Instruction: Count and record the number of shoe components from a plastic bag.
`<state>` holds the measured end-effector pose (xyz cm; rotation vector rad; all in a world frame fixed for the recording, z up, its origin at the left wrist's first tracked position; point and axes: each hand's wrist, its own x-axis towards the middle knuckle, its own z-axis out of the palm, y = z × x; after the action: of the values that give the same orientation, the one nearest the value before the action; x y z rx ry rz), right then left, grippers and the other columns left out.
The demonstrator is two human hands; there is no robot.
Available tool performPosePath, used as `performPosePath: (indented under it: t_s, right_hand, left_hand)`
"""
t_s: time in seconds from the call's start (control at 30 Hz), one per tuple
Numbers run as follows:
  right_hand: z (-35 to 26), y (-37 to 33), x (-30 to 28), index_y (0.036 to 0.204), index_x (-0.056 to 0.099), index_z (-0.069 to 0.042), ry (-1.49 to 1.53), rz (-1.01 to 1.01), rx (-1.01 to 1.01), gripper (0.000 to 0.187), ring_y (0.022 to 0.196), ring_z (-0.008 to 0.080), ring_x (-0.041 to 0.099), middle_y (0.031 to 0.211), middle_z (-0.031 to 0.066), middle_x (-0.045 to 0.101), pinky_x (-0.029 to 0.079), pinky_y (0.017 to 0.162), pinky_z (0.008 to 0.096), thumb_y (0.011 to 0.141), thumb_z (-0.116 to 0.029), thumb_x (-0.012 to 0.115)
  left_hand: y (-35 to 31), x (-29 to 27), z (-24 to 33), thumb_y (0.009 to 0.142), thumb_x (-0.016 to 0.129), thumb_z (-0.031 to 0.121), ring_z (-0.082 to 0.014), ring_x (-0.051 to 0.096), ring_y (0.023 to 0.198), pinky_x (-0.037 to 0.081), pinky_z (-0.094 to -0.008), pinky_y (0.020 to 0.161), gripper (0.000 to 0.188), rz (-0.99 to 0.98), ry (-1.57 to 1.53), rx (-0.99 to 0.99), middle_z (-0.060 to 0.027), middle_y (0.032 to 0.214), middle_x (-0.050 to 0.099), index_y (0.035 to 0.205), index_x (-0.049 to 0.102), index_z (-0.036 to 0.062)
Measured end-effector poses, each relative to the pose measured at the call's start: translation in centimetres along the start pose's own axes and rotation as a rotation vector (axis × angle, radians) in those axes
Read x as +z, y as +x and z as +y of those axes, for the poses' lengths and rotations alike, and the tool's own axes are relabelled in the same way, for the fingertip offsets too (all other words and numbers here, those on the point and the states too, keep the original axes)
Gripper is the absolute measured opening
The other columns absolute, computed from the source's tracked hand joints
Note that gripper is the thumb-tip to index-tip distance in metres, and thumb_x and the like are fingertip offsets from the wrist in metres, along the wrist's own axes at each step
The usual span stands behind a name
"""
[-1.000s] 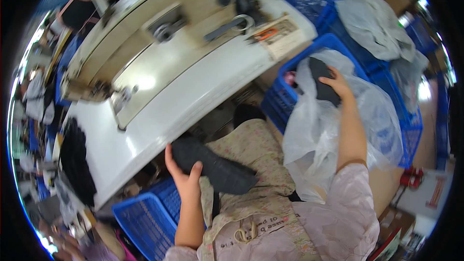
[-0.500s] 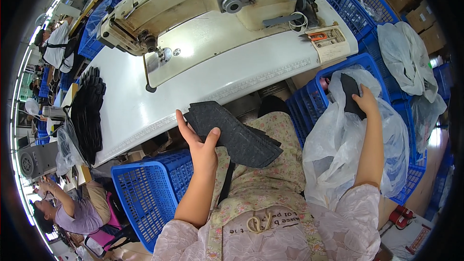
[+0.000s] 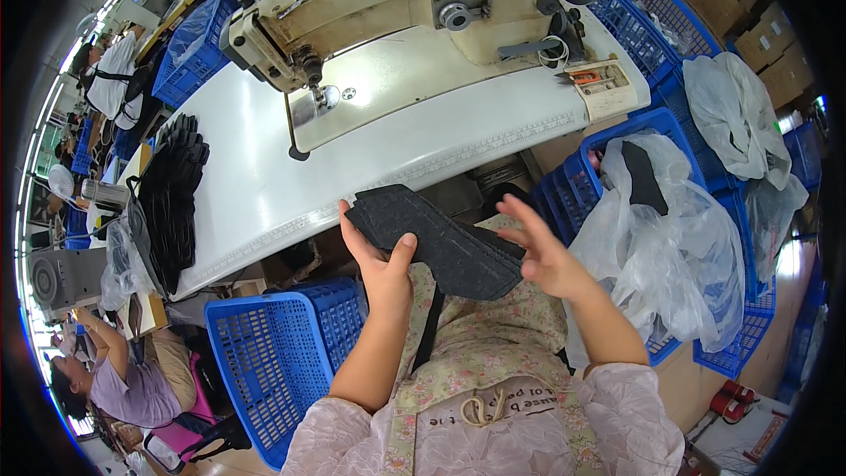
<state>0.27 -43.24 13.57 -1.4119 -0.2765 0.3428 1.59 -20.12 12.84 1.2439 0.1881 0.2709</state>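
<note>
A stack of dark grey, angled fabric pieces (image 3: 436, 242) lies over my lap, held by its left end. My left hand (image 3: 381, 264) is closed around it, thumb on top and fingers underneath. At the stack's right end, my right hand (image 3: 548, 256) has its fingers spread and seems to hold nothing; whether it touches the edges I cannot tell. One similar dark piece (image 3: 645, 178) lies on a clear plastic bag (image 3: 652, 256) in the blue basket (image 3: 586, 167) to my right.
Ahead stands a cream sewing machine (image 3: 441, 22) on a white table (image 3: 247, 211). Black pieces (image 3: 172, 203) are piled at its left end. An orange-handled tool (image 3: 583, 78) lies in a tray at right. Another blue basket (image 3: 264, 344) is at lower left. A co-worker (image 3: 145, 392) sits far left.
My right hand has let go of the dark piece on the plastic bag and moved left to the stack. My left hand still holds the stack. The view has shifted slightly.
</note>
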Motion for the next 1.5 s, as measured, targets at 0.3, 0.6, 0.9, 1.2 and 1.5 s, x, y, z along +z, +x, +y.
performPosePath:
  t_s: [0.3, 0.6, 0.9, 1.2, 1.5]
  right_hand:
    - [0.4, 0.4, 4.7, 0.140, 0.034, -0.006, -0.029, 0.023, 0.026, 0.075, 0.125, 0.0208, 0.041, 0.135, 0.0115, 0.042, 0.032, 0.103, 0.0333, 0.080, -0.030, 0.072]
    - [0.3, 0.9, 6.2, 0.132, 0.045, -0.004, -0.026, 0.153, 0.107, 0.058, 0.112, 0.0168, 0.049, 0.120, 0.0069, 0.052, 0.037, 0.096, 0.0300, 0.079, -0.014, 0.067]
    - [0.3, 0.9, 6.4, 0.132, 0.045, -0.004, -0.007, 0.215, 0.086, 0.058, 0.113, 0.0175, 0.048, 0.122, 0.0080, 0.050, 0.037, 0.096, 0.0301, 0.079, -0.015, 0.067]
    - [0.0, 4.1, 4.5, 0.127, 0.050, -0.001, 0.126, 0.449, 0.158, 0.051, 0.111, 0.0189, 0.050, 0.121, 0.0107, 0.053, 0.037, 0.096, 0.0306, 0.080, -0.013, 0.064]
    - [-1.8, 19.5, -1.2, 0.125, 0.050, 0.001, 0.026, 0.621, 0.096, 0.065, 0.099, 0.0236, 0.058, 0.115, 0.0154, 0.057, 0.050, 0.076, 0.0349, 0.071, -0.030, 0.071]
  left_hand:
    - [-1.2, -1.7, 0.7, 0.074, 0.060, -0.006, -0.0233, 0.037, 0.123, 0.032, -0.0344, 0.103, 0.090, 0.072, 0.017, 0.040, -0.0141, 0.138, 0.029, 0.146, 0.010, 0.0104]
    - [-0.2, -1.8, 2.3, 0.072, 0.056, -0.008, -0.0225, 0.041, 0.120, 0.037, -0.0343, 0.099, 0.087, -0.050, -0.121, -0.063, -0.0128, 0.134, 0.034, 0.145, 0.013, 0.0101]
    - [0.9, -1.5, 1.6, 0.071, 0.053, -0.008, -0.0220, 0.044, 0.116, 0.039, -0.0344, 0.097, 0.080, -0.097, -0.142, -0.095, -0.0121, 0.130, 0.038, 0.142, 0.018, 0.0087]
    - [4.0, -1.6, 0.7, 0.076, 0.059, -0.002, -0.0313, 0.030, 0.133, 0.034, -0.0401, 0.102, 0.093, -0.155, -0.044, -0.119, -0.0162, 0.149, 0.016, 0.148, 0.003, 0.0106]
    - [0.5, -5.5, -1.5, 0.085, 0.057, 0.012, -0.0296, 0.044, 0.123, 0.039, -0.0389, 0.097, 0.071, -0.207, -0.049, -0.251, -0.0146, 0.148, 0.021, 0.145, 0.020, 0.0046]
